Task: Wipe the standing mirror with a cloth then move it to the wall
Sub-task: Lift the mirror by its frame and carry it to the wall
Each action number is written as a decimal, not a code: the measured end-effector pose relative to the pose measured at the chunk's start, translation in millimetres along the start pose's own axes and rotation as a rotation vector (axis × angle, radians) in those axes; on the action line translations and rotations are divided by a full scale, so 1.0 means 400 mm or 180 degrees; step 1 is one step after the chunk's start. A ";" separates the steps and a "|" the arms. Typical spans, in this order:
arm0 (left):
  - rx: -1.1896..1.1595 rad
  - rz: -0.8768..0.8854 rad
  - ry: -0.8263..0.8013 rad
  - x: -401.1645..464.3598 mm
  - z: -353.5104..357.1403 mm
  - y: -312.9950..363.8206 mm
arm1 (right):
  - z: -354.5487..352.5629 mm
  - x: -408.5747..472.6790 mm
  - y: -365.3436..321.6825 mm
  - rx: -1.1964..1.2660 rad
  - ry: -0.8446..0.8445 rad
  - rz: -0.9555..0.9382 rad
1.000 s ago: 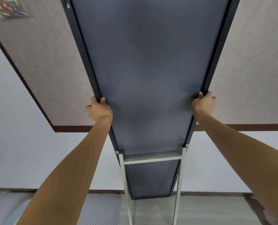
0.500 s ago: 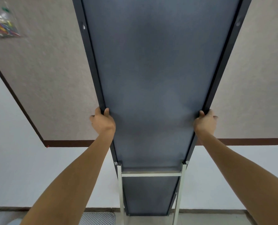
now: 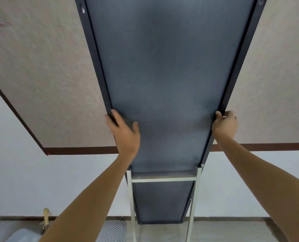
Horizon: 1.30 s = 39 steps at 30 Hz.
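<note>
The standing mirror (image 3: 164, 81) runs twelve to six; right hand (image 3: 224, 125) grips its three-o'clock edge, left hand (image 3: 126, 131) rests flat, fingers relaxed, at nine.

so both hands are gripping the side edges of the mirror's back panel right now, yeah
Not quite. The head view shows only the right hand gripping a side edge of the mirror. The left hand has its fingers straight, resting flat on the dark back panel near the left edge, not curled round it.
</note>
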<state>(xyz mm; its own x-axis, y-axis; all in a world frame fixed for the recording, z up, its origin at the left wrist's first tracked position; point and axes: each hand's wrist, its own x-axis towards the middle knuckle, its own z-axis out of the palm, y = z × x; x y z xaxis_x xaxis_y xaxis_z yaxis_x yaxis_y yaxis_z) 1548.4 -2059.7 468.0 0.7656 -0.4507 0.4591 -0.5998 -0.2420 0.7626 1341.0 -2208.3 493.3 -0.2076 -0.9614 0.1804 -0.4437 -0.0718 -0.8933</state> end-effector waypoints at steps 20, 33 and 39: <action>0.2064 0.1880 -0.0201 -0.094 0.244 -0.215 | 0.184 -0.074 0.551 -0.1001 -0.2595 0.0530; 0.2083 0.2077 -0.0113 -0.103 0.270 -0.304 | 0.259 -0.025 0.685 -0.1155 -0.2893 0.0560; 0.2074 0.2033 -0.0049 -0.099 0.287 -0.314 | 0.265 -0.014 0.682 -0.1300 -0.2824 0.0310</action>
<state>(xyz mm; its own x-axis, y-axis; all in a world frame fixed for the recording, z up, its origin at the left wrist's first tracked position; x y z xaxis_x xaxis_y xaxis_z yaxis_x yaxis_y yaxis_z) 1566.7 -2110.3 301.6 0.2422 -0.6759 0.6960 -0.9248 -0.3779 -0.0451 1313.6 -2250.5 204.9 0.3970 -0.8209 -0.4105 -0.7615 -0.0450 -0.6466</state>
